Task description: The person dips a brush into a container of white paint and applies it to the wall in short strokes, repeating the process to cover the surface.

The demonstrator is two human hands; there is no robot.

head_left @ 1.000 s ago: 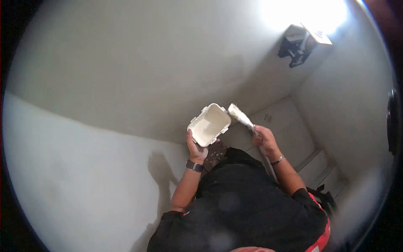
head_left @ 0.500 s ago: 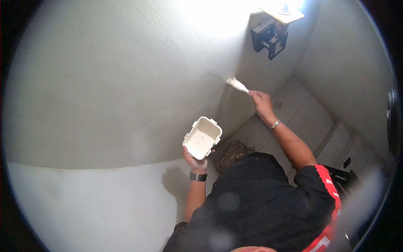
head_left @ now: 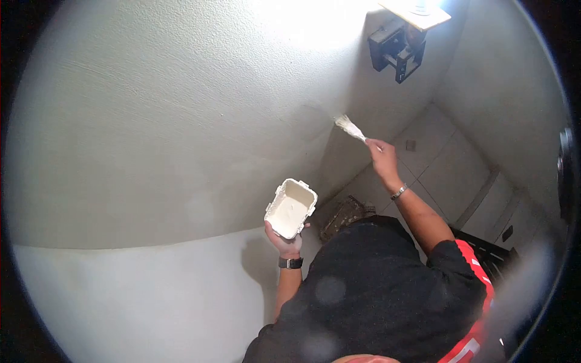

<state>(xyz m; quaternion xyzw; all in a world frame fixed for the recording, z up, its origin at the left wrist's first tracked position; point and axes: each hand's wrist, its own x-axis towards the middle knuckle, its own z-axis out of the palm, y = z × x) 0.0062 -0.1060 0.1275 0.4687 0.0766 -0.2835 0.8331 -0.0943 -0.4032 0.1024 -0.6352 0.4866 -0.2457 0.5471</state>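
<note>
One paintbrush (head_left: 350,128), at or near the wall (head_left: 181,139), looks light and soft-bristled, best held by its handle (head_left: 364,138), where the right hand (head_left: 384,160) has its grip, arm (head_left: 425,220) stretched forward. The left hand (head_left: 287,244) cups the plastic tub (head_left: 300,195) from below; its pale paint (head_left: 286,217) could slop if tipped.

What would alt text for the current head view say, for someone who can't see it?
A person's right hand holds a white-coated paintbrush, bristles pointed toward a grey wall, while the left hand supports a rectangular tub of off-white paint. Bright glare washes out the top of the wall, and tiled floor shows to the right.
</note>
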